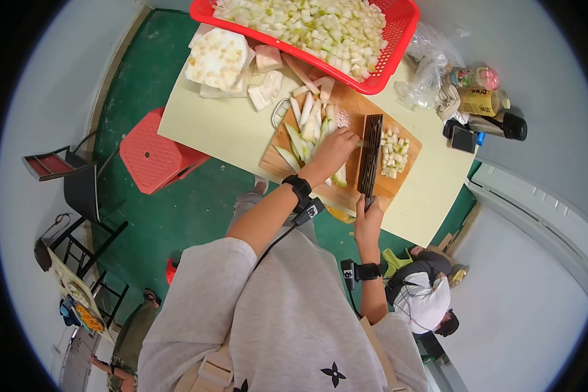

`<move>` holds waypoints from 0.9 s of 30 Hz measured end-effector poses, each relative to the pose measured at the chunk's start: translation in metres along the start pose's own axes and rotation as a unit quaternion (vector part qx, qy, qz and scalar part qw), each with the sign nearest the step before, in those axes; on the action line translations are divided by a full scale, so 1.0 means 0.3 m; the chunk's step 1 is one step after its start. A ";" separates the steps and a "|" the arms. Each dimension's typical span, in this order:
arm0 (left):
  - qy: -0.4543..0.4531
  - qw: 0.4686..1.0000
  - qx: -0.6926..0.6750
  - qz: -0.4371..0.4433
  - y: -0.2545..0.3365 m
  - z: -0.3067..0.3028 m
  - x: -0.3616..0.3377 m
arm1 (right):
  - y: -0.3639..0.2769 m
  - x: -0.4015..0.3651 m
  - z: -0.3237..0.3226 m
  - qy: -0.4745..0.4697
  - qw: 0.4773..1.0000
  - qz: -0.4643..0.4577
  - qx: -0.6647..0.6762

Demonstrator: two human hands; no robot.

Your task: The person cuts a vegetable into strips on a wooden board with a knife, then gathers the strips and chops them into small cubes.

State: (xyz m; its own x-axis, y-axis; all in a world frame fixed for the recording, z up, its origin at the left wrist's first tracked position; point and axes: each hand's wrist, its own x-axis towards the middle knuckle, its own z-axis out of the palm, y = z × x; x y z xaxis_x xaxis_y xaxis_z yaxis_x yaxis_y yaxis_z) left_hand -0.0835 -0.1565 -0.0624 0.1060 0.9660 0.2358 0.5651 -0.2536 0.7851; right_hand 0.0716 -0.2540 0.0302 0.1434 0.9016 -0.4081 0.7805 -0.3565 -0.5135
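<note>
My right hand (368, 219) is closed around the handle of a dark-bladed cleaver (370, 153), whose blade stands across the wooden cutting board (349, 179). My left hand (336, 149) is curled over pale winter melon strips, its fingertips close to the blade's left side. More winter melon strips (309, 124) lie loosely on the board's left part, some with green edges. To the right of the blade sits a small pile of diced winter melon (394, 152). The undersides of my left fingers are hidden.
A red plastic basket (408, 32) full of diced pieces stands at the table's far side. Large seedy melon chunks (217, 60) lie left of it. Bottles (480, 101), a thermos (503, 125) and a phone (464, 139) are at right. A red stool (153, 147) stands left; other people are nearby.
</note>
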 end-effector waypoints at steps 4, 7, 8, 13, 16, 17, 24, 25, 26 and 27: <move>-0.006 1.000 0.015 0.008 0.001 -0.004 0.003 | 0.013 0.025 0.014 0.004 1.000 -0.015 -0.007; -0.010 0.999 0.024 0.019 -0.004 0.006 0.000 | 0.025 0.053 0.028 0.016 0.999 0.008 0.029; -0.005 0.999 0.024 0.025 -0.008 0.009 0.001 | 0.024 0.065 0.030 0.017 0.999 0.007 0.030; 0.010 0.998 0.028 0.050 -0.009 -0.012 -0.012 | 0.034 0.064 0.031 0.042 0.997 0.016 0.067; 0.001 0.999 0.044 0.024 -0.005 -0.029 -0.014 | 0.070 0.032 0.034 0.062 0.996 -0.047 0.031; 0.005 0.999 0.041 0.028 -0.006 -0.031 -0.011 | 0.078 0.018 0.032 0.063 0.996 -0.046 0.031; 0.028 0.998 0.035 0.044 0.000 -0.026 -0.015 | 0.008 -0.040 0.020 0.032 0.998 0.023 0.058; 0.027 0.998 0.035 0.045 -0.001 -0.023 -0.015 | 0.006 -0.040 0.022 0.026 0.998 0.026 0.050; 0.025 0.998 0.039 0.042 -0.002 -0.021 -0.015 | 0.008 -0.039 0.026 0.027 0.998 0.026 0.051; 0.024 0.998 0.043 0.039 -0.002 -0.021 -0.014 | 0.012 -0.037 0.031 0.027 0.998 0.016 0.051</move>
State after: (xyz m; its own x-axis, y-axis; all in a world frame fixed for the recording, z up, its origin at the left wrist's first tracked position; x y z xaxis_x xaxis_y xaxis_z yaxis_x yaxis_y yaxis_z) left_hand -0.0895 -0.1608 -0.0601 0.1143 0.9398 0.3219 0.6250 -0.3199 0.7121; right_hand 0.0672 -0.2677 0.0260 0.2010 0.9004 -0.3858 0.7095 -0.4054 -0.5765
